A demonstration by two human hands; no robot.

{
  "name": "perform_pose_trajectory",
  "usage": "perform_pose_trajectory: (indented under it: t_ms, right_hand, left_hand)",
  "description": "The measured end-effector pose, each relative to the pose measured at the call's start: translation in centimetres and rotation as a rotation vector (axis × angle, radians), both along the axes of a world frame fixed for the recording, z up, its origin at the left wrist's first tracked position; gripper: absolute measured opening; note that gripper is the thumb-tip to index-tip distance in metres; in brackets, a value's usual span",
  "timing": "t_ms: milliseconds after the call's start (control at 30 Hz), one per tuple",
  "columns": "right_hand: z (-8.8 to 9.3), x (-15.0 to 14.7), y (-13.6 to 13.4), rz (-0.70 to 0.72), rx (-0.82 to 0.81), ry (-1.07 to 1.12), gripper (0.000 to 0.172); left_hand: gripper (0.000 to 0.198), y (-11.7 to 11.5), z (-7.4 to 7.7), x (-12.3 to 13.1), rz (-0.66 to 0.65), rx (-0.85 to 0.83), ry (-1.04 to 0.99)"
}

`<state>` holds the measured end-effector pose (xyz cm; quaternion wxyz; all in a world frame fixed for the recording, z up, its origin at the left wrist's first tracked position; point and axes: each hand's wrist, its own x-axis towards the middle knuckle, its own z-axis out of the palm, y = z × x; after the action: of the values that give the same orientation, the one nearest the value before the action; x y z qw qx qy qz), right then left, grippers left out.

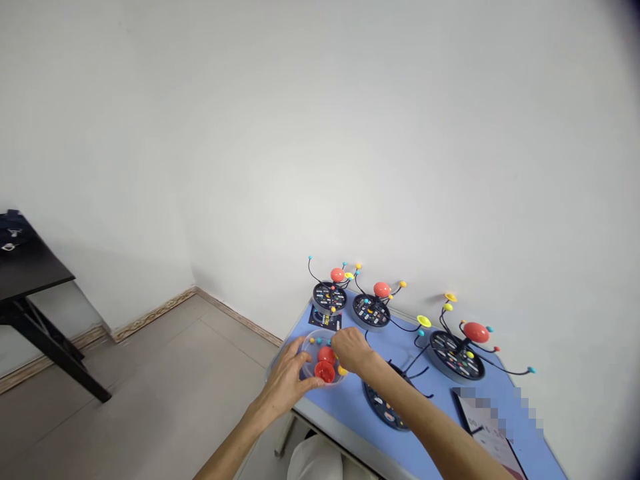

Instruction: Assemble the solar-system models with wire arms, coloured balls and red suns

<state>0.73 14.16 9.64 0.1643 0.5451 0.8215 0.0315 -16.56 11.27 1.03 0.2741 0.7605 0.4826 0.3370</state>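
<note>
My left hand [286,381] grips the left side of a clear plastic bowl [320,333], thumb at the near rim and fingers along the far left. Inside the bowl lie a red domed half-shell [327,355], an upturned red half-shell [325,373] and several small yellow, orange and blue balls. Over the bowl's right rim is my right hand [353,350], its fingers closed and pointing down; whatever they hold is hidden. Beneath my right forearm, a black round base [385,407] with bare curved arms and no red ball rests on the blue table [345,417].
Three planet models with red balls stand along the wall: left [330,298], middle [371,311] and right [457,357], their thin arms reaching outward. A dark printed card [324,320] lies behind the bowl. A tablet [487,427] sits at right. Far left is a black table [35,267].
</note>
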Motion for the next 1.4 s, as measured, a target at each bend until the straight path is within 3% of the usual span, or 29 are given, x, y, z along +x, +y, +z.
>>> perform_pose_trajectory:
  t_ms: [100, 200, 367, 433, 500, 533, 600, 633, 700, 800, 933, 1167, 1400]
  right_hand:
    - [-0.3, -0.6, -0.4, -0.047, -0.054, 0.012, 0.030]
    - [0.5, -0.8, -0.3, -0.097, -0.059, 0.095, 0.029]
    - [5.4, 1.9, -1.8, -0.153, 0.046, 0.426, 0.011]
    - [7.2, 3.7, -3.9, -0.154, 0.090, 0.609, 0.013]
    - [7.8, 5.4, -6.8, -0.169, 0.100, 0.778, 0.022]
    - [7.5, 6.1, -8.4, -0.184, 0.082, 0.912, 0.026]
    - [5.6, 7.0, -11.5, -0.265, -0.117, 1.640, 0.033]
    - [4.3, 7.2, -12.9, -0.298, -0.205, 1.902, 0.037]
    - [1.5, 7.0, -15.1, -0.368, -0.320, 2.252, 0.038]
    - [-2.1, 5.9, -17.1, -0.499, -0.406, 2.569, 0.036]
    - [-4.5, 4.8, -18.2, -0.562, -0.487, 2.721, 0.035]
    - [-7.2, 4.7, -18.8, -0.603, -0.445, 2.692, 0.040]
    - [-7.2, 4.6, -19.1, -0.550, -0.265, 2.508, 0.042]
  left_hand:
    - [0.026, 0.2, -0.2, 0.1, 0.018, -0.015, 0.026]
    - [0.024, 0.5, -0.4, 0.1, 0.022, 0.004, 0.024]
    - [0.033, 0.9, -0.2, 0.0, -0.024, 0.014, 0.004]
    - [0.047, 0.8, 0.1, -0.2, -0.029, -0.002, -0.002]
    - [0.056, 0.4, 0.3, -0.3, 0.012, 0.029, -0.035]
    - [0.055, 0.0, 0.5, -0.2, 0.050, 0.073, -0.066]
    - [0.045, -1.3, 0.9, 0.4, 0.117, 0.195, -0.150]
    - [0.039, -2.3, 1.2, 0.8, 0.125, 0.263, -0.197]
    - [0.031, -4.7, 2.1, 2.2, 0.047, 0.358, -0.271]
    - [0.025, -8.5, 3.6, 4.8, -0.099, 0.424, -0.361]
    - [0.029, -11.2, 4.6, 7.7, -0.227, 0.385, -0.414]
    - [0.024, -11.4, 3.9, 8.9, -0.287, 0.149, -0.449]
    - [0.030, -11.2, 2.9, 8.3, -0.328, -0.035, -0.492]
